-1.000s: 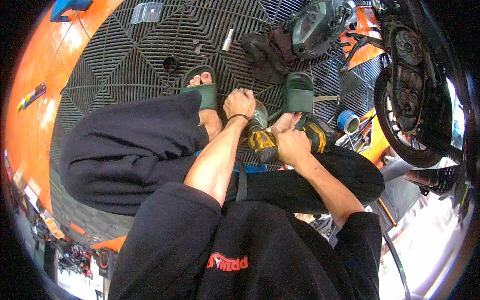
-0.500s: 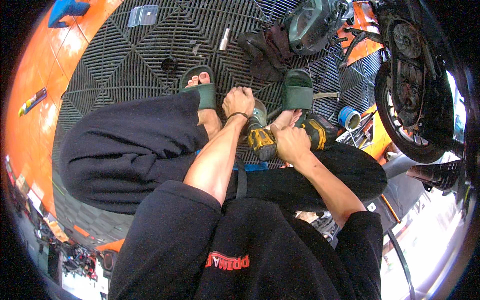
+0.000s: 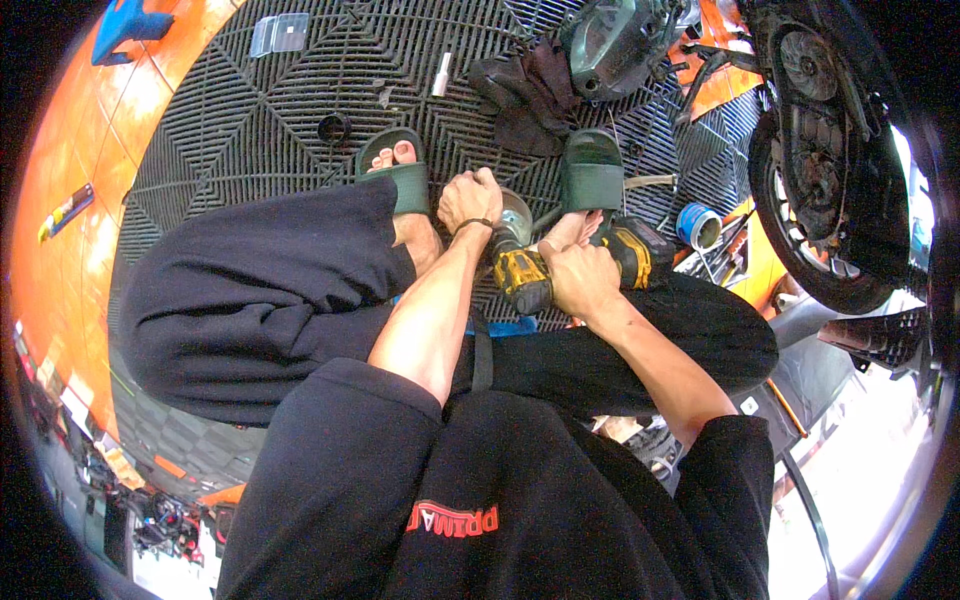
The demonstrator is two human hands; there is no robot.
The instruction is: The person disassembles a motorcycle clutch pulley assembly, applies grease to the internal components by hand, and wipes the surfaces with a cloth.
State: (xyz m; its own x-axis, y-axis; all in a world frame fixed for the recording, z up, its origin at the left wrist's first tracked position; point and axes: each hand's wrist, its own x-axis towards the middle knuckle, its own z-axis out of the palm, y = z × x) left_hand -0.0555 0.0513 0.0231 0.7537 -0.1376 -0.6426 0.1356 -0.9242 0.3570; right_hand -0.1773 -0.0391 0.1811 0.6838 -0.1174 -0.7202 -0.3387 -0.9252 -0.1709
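Observation:
My right hand is wrapped round the handle of a yellow and black cordless drill. Its battery end sticks out to the right of my fist. The drill's nose points away from me, up against a round silver metal part between my feet. My left hand is closed at that part's left edge and grips it; its fingertips are hidden. The spot where the drill meets the metal is too small to make out.
Black grid matting covers the floor. Ahead lie a dark cloth, a silver tube, a clear plastic case and a black ring. Right stand a blue can and a scooter wheel. My feet wear green slides.
The whole view has shifted slightly. Both hands keep their grips, and the drill and the metal part hold nearly the same place between my feet.

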